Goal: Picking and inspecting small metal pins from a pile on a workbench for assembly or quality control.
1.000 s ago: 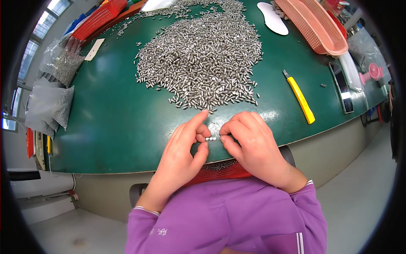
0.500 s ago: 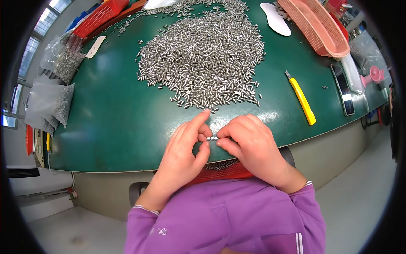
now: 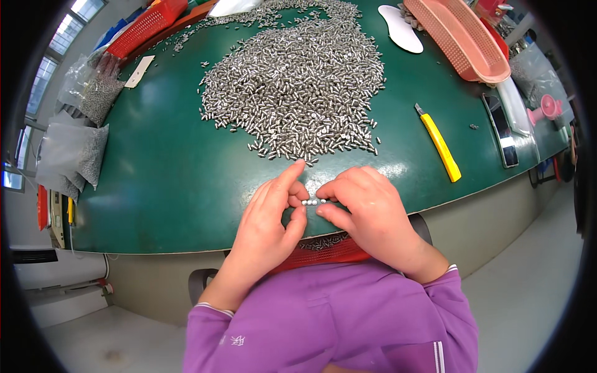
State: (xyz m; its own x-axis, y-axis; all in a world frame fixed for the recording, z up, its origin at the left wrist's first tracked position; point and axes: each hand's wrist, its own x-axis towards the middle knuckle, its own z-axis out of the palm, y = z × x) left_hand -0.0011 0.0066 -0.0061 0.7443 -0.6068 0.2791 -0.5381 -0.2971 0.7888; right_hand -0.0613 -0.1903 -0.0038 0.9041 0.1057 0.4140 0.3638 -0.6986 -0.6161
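My left hand (image 3: 268, 208) is closed near the table's front edge, its thumb and fingers pinching a short row of small silvery metal pieces (image 3: 309, 202) whose round ends show. Its index finger stretches forward toward the pile. Just to the right, my right hand (image 3: 370, 208) has thumb and fingers curled around one more small metal piece (image 3: 323, 201) at the fingertips, a small gap away from the row. A large pile of small bullet-shaped metal pieces (image 3: 292, 87) spreads over the green table (image 3: 155, 186) beyond both hands.
A yellow utility knife (image 3: 440, 146) and a phone (image 3: 500, 130) lie to the right. Far right stands a pink basket (image 3: 460, 43), by a white insole-shaped sheet (image 3: 401, 29). Filled plastic bags (image 3: 71, 149) stand left. Below the table edge sits a red basket (image 3: 323, 253) holding metal pieces.
A small gap has opened between the piece at my right fingertips and the row in my left hand. Both hands otherwise keep nearly the same place; the whole view has shifted slightly.
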